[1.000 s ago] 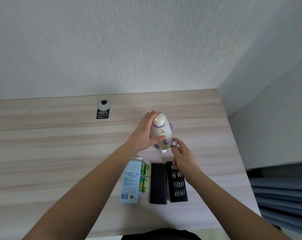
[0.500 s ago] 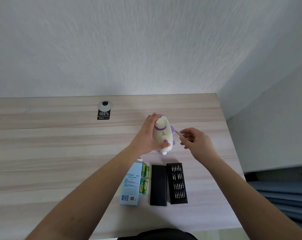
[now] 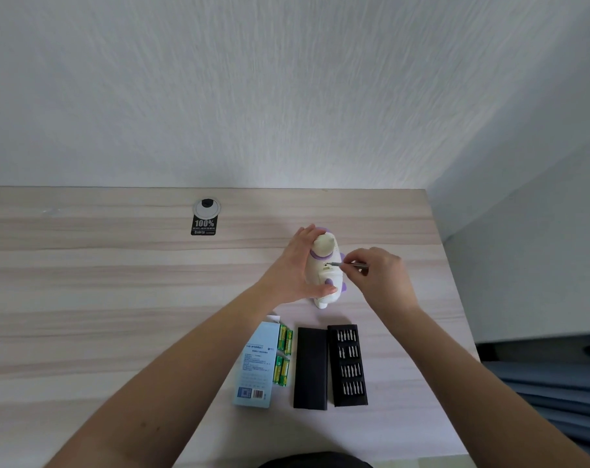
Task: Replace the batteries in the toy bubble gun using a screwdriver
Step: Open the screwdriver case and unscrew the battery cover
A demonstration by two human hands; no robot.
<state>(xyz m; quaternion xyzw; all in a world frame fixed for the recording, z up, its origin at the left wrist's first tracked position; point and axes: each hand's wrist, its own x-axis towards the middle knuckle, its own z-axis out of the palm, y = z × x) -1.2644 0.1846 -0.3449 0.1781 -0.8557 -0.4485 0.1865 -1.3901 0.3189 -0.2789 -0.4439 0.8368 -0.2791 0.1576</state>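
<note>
A cream and purple toy bubble gun (image 3: 324,269) stands on the wooden desk (image 3: 118,298). My left hand (image 3: 297,265) grips it from the left, thumb near its lower purple button. My right hand (image 3: 378,276) pinches a thin metal screwdriver (image 3: 341,264) that lies level, its tip at a small hole on the toy's side. Several green batteries (image 3: 283,356) lie near the desk's front, beside a light blue battery box (image 3: 257,366).
A black bit tray (image 3: 347,364) with rows of screwdriver bits lies open next to its black lid (image 3: 311,368). A round cable grommet with a black "100%" sticker (image 3: 204,220) sits at the back. The desk's right edge drops off beside a wall corner.
My right hand rose from the bit tray with the screwdriver and brought its tip against the toy's side. The left hand kept its grip on the toy.
</note>
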